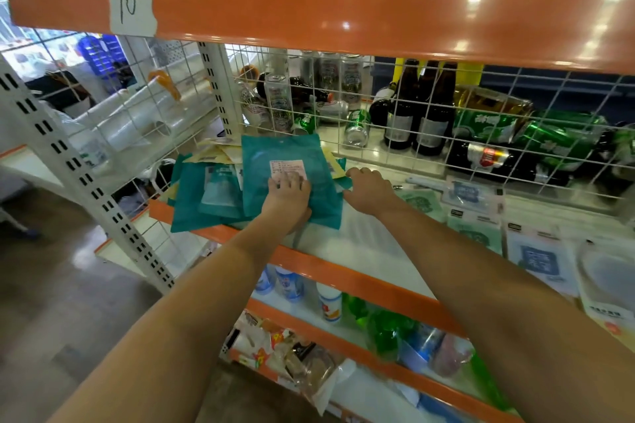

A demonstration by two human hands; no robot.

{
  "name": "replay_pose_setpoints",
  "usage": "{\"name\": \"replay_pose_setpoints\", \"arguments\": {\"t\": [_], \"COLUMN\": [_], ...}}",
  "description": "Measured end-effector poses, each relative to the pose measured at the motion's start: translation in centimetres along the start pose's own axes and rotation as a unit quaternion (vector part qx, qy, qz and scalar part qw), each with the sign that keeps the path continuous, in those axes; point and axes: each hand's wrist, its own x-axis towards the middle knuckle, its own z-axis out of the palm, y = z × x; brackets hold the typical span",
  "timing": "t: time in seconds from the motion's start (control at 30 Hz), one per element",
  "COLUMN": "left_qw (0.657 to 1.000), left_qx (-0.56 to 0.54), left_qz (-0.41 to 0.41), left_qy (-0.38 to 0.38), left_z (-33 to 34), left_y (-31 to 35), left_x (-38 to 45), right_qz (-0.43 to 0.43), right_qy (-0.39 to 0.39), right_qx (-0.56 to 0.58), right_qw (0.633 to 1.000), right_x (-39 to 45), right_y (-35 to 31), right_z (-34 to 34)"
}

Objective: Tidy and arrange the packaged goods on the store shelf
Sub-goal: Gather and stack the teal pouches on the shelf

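Note:
A pile of flat teal packets lies at the left end of the white shelf (360, 244). The top teal packet (275, 154) carries a white label. My left hand (288, 196) rests flat on its lower half, fingers reaching the label. Another teal packet (192, 203) with a pale insert lies beside it to the left, over yellowish packets (214, 156). My right hand (369, 191) sits at the top packet's right edge, fingers curled onto the edge of the packets there. Pale green and white packets (474, 216) lie in a row along the shelf to the right.
A white wire grid (395, 120) backs the shelf; cans and brown bottles (426, 106) stand and lie behind it. An orange beam (343, 21) with a tag marked 10 runs overhead. Lower shelves hold bottles and snacks. A white upright post (86, 189) stands at left.

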Motion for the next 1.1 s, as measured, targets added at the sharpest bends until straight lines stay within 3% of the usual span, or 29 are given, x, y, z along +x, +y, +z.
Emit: {"name": "replay_pose_setpoints", "arguments": {"t": [0.37, 0.93, 1.1], "left_qw": [0.995, 0.994, 0.996], "left_qx": [0.091, 0.096, 0.013], "left_qz": [0.043, 0.005, -0.024], "left_qy": [-0.013, 0.053, 0.082], "left_z": [-0.7, -0.9, -1.6], "left_y": [0.2, 1.4, 1.1], "left_x": [-1.8, -4.3, -4.4], "right_qz": [-0.002, 0.004, 0.001], "right_qy": [-0.006, -0.015, -0.016], "right_qx": [0.003, -0.016, -0.007], "right_qw": [1.0, 1.0, 1.0], "right_x": [-1.2, -3.5, -4.1], "right_y": [0.8, 1.5, 2.0], "right_z": [-0.1, -0.4, -0.7]}}
